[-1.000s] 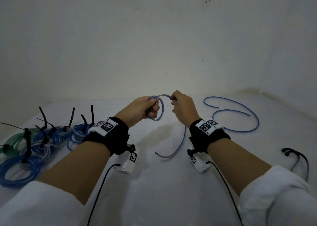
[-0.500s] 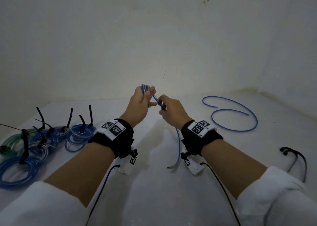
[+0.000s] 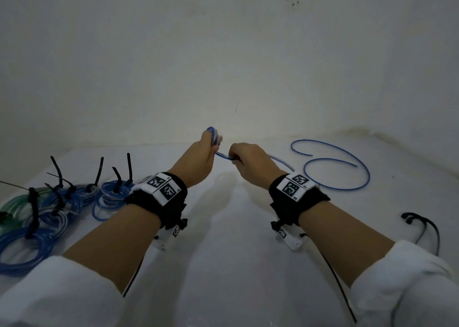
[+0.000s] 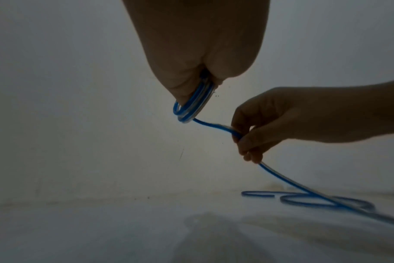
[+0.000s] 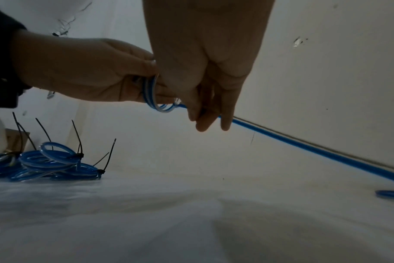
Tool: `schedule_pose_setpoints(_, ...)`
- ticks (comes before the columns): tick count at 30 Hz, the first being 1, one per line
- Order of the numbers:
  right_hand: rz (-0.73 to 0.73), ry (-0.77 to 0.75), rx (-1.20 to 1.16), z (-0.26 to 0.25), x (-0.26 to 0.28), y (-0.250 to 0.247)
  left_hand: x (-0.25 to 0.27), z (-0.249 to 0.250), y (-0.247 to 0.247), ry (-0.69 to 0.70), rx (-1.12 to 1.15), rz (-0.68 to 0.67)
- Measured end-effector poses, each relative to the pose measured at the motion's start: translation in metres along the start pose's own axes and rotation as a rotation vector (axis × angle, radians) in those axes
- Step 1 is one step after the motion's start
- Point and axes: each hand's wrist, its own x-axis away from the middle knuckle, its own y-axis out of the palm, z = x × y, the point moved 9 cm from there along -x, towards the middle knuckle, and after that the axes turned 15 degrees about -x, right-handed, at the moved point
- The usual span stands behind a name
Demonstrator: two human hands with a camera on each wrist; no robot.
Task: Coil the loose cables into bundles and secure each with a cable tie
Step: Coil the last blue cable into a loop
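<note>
Left hand [image 3: 198, 162] pinches coil [image 4: 191, 105] to keep loops stacked; right hand [image 3: 250, 162] fingers grip cable [image 4: 281, 179], feeding next loop.

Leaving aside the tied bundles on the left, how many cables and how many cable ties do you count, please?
Blue cables: 2, the held cable and the lying cable
Black cable ties: 2, as far as visible
Total: 4

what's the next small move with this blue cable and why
Probably wrap one more loop: the right hand brings the cable it pinches round onto the small coil the left hand holds. A long tail still runs down to the table, so it seems too early for a black tie.
</note>
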Motion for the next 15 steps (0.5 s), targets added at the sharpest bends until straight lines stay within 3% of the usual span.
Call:
schedule_pose_setpoints(4,0.066,-0.113,-0.048,-0.008,0.000,-0.013,0.004,0.003,0.008,0.042,-0.156,-0.108)
schedule_pose_setpoints(11,0.086,-0.302,0.000,-0.022,-0.001,-0.014,0.005,0.004,0.021,-0.029,0.069,-0.181)
schedule_pose_setpoints(15,0.040,-0.253,-0.123,-0.018,-0.002,-0.013,0.006,0.003,0.023,-0.076,0.290,-0.183)
